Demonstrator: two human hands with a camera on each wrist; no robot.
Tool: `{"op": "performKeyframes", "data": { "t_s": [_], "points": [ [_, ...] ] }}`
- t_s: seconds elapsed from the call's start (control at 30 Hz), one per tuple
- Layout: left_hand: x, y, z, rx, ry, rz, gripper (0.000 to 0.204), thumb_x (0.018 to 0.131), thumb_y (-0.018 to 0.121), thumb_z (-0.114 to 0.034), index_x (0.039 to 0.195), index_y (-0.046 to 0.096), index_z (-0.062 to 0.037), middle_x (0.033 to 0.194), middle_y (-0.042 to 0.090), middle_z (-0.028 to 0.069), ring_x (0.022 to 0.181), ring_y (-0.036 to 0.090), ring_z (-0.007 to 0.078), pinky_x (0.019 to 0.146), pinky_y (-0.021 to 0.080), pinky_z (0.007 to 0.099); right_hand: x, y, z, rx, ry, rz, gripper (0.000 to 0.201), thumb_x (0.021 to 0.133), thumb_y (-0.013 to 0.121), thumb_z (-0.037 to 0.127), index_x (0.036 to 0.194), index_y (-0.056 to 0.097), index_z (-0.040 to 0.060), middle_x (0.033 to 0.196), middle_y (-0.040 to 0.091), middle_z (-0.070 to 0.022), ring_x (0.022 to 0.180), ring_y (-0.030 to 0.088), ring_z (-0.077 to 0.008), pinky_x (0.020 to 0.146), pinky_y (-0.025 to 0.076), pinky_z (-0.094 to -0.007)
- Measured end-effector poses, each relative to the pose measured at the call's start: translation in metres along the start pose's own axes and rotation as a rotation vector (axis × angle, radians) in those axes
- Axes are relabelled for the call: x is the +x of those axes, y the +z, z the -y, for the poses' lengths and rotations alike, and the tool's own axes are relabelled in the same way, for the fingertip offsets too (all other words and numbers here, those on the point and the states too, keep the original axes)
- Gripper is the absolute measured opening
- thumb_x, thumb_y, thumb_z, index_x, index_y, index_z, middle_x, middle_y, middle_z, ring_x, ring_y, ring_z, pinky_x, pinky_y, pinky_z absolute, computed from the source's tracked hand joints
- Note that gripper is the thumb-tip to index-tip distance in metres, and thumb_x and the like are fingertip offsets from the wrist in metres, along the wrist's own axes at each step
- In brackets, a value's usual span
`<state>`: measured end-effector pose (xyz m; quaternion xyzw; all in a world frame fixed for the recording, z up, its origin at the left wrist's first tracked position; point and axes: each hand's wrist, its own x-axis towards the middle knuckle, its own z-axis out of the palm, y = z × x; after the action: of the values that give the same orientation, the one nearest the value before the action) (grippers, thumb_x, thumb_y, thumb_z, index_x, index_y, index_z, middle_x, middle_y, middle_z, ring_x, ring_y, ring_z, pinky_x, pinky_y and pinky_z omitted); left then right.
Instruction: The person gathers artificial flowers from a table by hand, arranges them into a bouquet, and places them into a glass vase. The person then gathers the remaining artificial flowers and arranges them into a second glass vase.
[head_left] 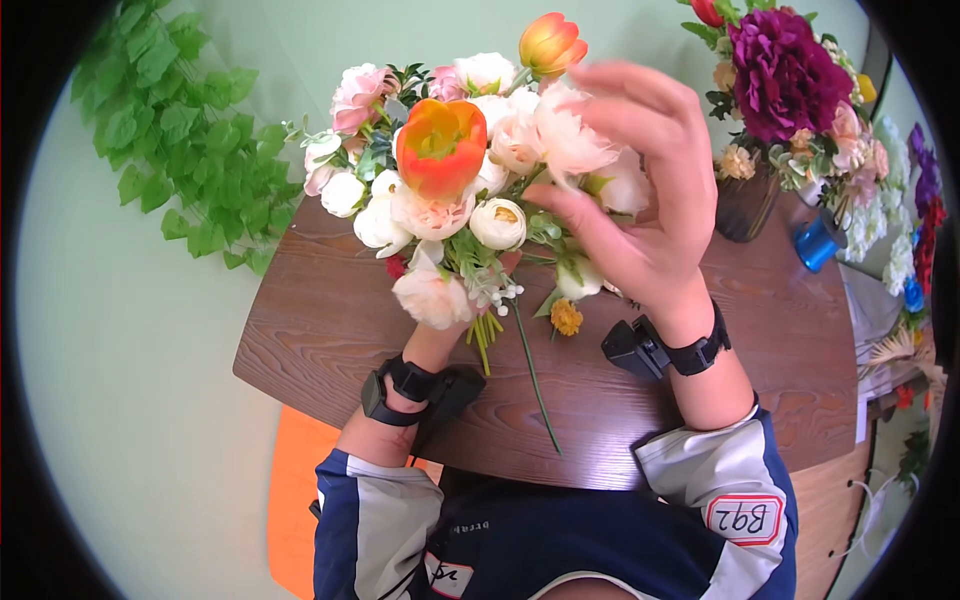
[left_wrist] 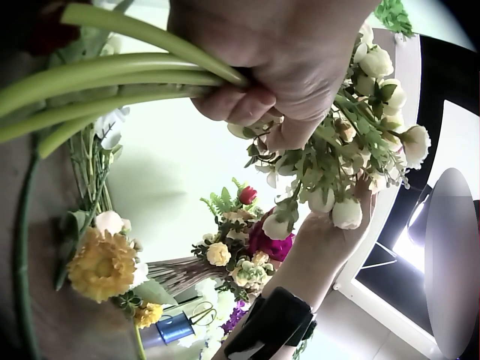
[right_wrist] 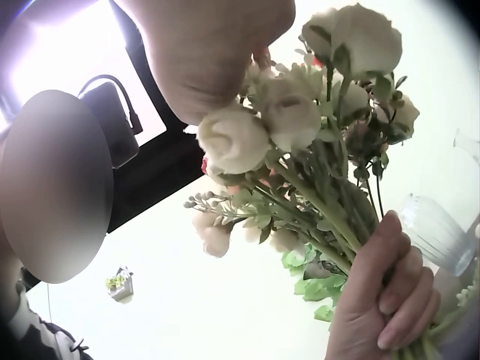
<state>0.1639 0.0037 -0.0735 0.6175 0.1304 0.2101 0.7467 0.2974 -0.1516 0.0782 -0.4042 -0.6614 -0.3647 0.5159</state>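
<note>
Shaping a hand-held bouquet looks to be the step in hand. The counter (head_left: 640, 420) runs beneath both hands. Above it, the bouquet (head_left: 435, 215) of white and pale pink blooms with orange tulips is gathered over the left hand and reaches across to the right. Beyond the right hand, farther to its right, a purple-flowered arrangement (head_left: 790, 75) stands apart in a dark vase. Left hand (left_wrist: 262, 60): fingers curled firmly round the bunched stems; blooms hide most of it from above. Right hand (head_left: 655, 180): fingers bowed, thumb and forefinger well spread, at the bouquet's right flank. Between them sits a large pale pink bloom (head_left: 575, 135); cannot tell whether the fingers touch it. An orange-yellow tulip (head_left: 552, 45) rises just beyond those fingertips. Stem ends (left_wrist: 112, 82) poke out past the left fist, uneven in length. Smallest noted, a yellow flower (head_left: 565, 318) lies on the counter between the wrists, nearer the right. My judgement: the next move calls for a steady left grip and light right fingertips, turning or seating a head without crushing petals or dragging its neighbours out of place.
</note>
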Motion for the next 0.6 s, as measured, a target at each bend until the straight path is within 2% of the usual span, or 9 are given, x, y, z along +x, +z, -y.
{"op": "performKeyframes", "data": {
  "t_s": [0.03, 0.1, 0.17, 0.27, 0.3, 0.4, 0.47, 0.5, 0.6],
  "points": [
    [-0.001, 0.002, -0.002, -0.034, 0.009, -0.009, 0.047, 0.093, 0.037, -0.031, 0.132, 0.028, -0.0047, 0.127, 0.042, 0.0156, 0.114, 0.046, 0.0308, 0.097, 0.039, 0.0430, -0.001, 0.003, 0.006, 0.006, 0.061, -0.055, 0.045, 0.061, 0.075, 0.002, 0.101, 0.053, 0.0008, 0.099, 0.056, -0.0153, 0.085, 0.055, -0.0213, 0.070, 0.046, -0.0289],
    [-0.001, 0.002, -0.002, -0.067, 0.019, -0.018, 0.047, 0.093, 0.039, -0.030, 0.131, 0.029, -0.0043, 0.126, 0.042, 0.0163, 0.113, 0.047, 0.0316, 0.095, 0.042, 0.0429, -0.001, 0.011, 0.013, 0.011, 0.089, -0.073, 0.041, 0.060, 0.073, 0.001, 0.097, 0.056, 0.0033, 0.090, 0.056, -0.0122, 0.078, 0.055, -0.0228, 0.065, 0.045, -0.0302],
    [-0.001, -0.001, 0.001, 0.143, 0.189, 0.041, 0.044, 0.093, 0.041, -0.027, 0.129, 0.031, -0.0037, 0.125, 0.044, 0.0153, 0.112, 0.048, 0.0307, 0.093, 0.044, 0.0408, -0.001, 0.012, 0.014, -0.064, 0.055, -0.095, 0.037, 0.058, 0.072, 0.001, 0.092, 0.057, 0.0054, 0.072, 0.055, -0.0071, 0.061, 0.052, -0.0237, 0.053, 0.042, -0.0317],
    [0.002, 0.003, 0.002, 0.017, 0.338, -0.017, 0.042, 0.093, 0.042, -0.022, 0.129, 0.032, -0.0034, 0.123, 0.045, 0.0142, 0.108, 0.051, 0.0282, 0.092, 0.044, 0.0349, -0.005, 0.017, 0.023, -0.152, 0.074, -0.146, 0.035, 0.057, 0.073, 0.004, 0.088, 0.056, 0.0043, 0.068, 0.052, -0.0067, 0.055, 0.051, -0.0227, 0.048, 0.040, -0.0308],
    [-0.008, 0.029, -0.015, 0.127, 0.320, -0.181, 0.042, 0.093, 0.042, -0.023, 0.129, 0.033, -0.0039, 0.125, 0.043, 0.0138, 0.110, 0.048, 0.0262, 0.095, 0.042, 0.0385, -0.006, 0.019, 0.026, -0.150, 0.075, -0.144, 0.035, 0.057, 0.073, 0.004, 0.088, 0.056, 0.0043, 0.068, 0.052, -0.0067, 0.055, 0.051, -0.0227, 0.048, 0.040, -0.0308],
    [-0.011, 0.030, -0.015, 0.103, 0.312, -0.197, 0.041, 0.093, 0.042, -0.023, 0.128, 0.034, -0.0040, 0.123, 0.043, 0.0134, 0.108, 0.048, 0.0257, 0.093, 0.041, 0.0381, -0.011, 0.022, 0.036, -0.191, 0.171, -0.091, 0.034, 0.059, 0.075, 0.009, 0.085, 0.055, 0.0035, 0.065, 0.049, -0.0073, 0.051, 0.051, -0.0225, 0.045, 0.040, -0.0299],
    [-0.014, 0.035, -0.013, 0.080, 0.308, -0.207, 0.040, 0.093, 0.042, -0.023, 0.127, 0.034, -0.0042, 0.121, 0.043, 0.0129, 0.106, 0.047, 0.0253, 0.092, 0.041, 0.0376, -0.011, 0.023, 0.045, -0.124, 0.266, -0.046, 0.032, 0.066, 0.076, 0.008, 0.087, 0.052, 0.0009, 0.068, 0.056, -0.0089, 0.053, 0.054, -0.0160, 0.049, 0.042, -0.0225],
    [-0.016, 0.029, -0.015, 0.069, 0.308, -0.211, 0.039, 0.093, 0.042, -0.022, 0.127, 0.034, -0.0043, 0.120, 0.043, 0.0127, 0.105, 0.047, 0.0251, 0.091, 0.041, 0.0374, -0.008, 0.021, 0.051, -0.114, 0.311, 0.008, 0.041, 0.065, 0.079, 0.021, 0.086, 0.050, 0.0014, 0.066, 0.056, -0.0089, 0.053, 0.054, -0.0162, 0.049, 0.043, -0.0234],
    [-0.015, 0.029, -0.017, 0.037, 0.305, -0.227, 0.038, 0.093, 0.042, -0.022, 0.125, 0.035, -0.0045, 0.117, 0.042, 0.0120, 0.102, 0.046, 0.0244, 0.089, 0.040, 0.0368, -0.007, 0.018, 0.058, -0.053, 0.397, 0.167, 0.046, 0.064, 0.079, 0.029, 0.085, 0.049, 0.0011, 0.065, 0.055, -0.0092, 0.053, 0.055, -0.0178, 0.050, 0.044, -0.0243]
  ]
}}
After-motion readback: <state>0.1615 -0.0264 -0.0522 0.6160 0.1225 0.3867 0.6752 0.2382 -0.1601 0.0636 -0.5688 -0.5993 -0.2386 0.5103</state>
